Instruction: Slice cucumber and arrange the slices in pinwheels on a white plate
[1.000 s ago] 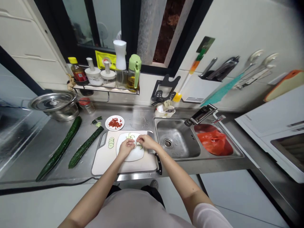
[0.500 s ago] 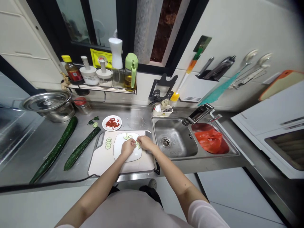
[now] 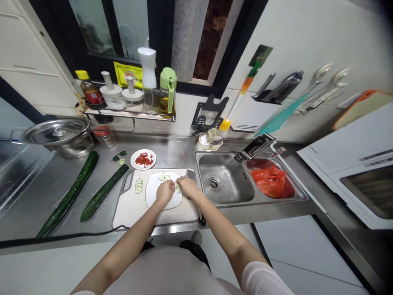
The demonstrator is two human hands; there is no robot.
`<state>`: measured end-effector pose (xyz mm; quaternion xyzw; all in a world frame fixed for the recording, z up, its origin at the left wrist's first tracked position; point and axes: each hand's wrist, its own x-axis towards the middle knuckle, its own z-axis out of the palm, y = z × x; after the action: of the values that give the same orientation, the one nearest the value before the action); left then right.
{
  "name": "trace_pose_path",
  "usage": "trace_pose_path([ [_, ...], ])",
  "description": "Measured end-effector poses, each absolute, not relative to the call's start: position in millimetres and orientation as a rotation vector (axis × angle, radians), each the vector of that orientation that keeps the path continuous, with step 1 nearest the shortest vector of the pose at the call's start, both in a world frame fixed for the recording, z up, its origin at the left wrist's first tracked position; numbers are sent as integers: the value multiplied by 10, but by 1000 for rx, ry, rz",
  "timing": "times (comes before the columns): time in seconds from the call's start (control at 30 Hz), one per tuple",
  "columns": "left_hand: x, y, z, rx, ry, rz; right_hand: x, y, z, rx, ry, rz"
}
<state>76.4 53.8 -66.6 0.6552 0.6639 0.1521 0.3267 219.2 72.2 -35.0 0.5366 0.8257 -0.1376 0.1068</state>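
Over the white plate [image 3: 166, 203], my left hand [image 3: 166, 191] is closed in a pinch, its fingertips at a small group of thin cucumber slices [image 3: 177, 188]. Opposite it, my right hand [image 3: 188, 187] bends its fingers down onto the same slices; the exact grip is partly hidden. More cucumber slices [image 3: 164, 176] curve near the plate's far edge. The plate rests on a cutting board [image 3: 129, 211], where a row of round cucumber slices [image 3: 138, 185] overlaps at the left. A knife [image 3: 202, 220] lies at the board's right edge, mostly covered by my right arm.
Left of the board lie a cut cucumber [image 3: 103, 192] and a longer cucumber [image 3: 69, 192]. Behind it stands a small plate [image 3: 133, 160] of red pieces. A lidded steel pot [image 3: 72, 147] is at the back left. To the right is the sink [image 3: 227, 192] with a faucet [image 3: 254, 147].
My hands have lowered toward the plate, at its right side. The slices there now sit grouped between my fingertips. The whole view has shifted slightly.
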Motion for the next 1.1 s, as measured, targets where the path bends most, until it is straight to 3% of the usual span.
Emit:
trace_pose_path([
  [0.37,761,496,-682,1789,1763,402,2224,671,-382,1647,2424,-417],
  [0.67,718,505,-670,1776,1718,474,2412,603,-394,2072,2430,-608],
  [1.1,801,531,-686,1820,1736,383,2330,555,-497,2061,2345,-595],
])
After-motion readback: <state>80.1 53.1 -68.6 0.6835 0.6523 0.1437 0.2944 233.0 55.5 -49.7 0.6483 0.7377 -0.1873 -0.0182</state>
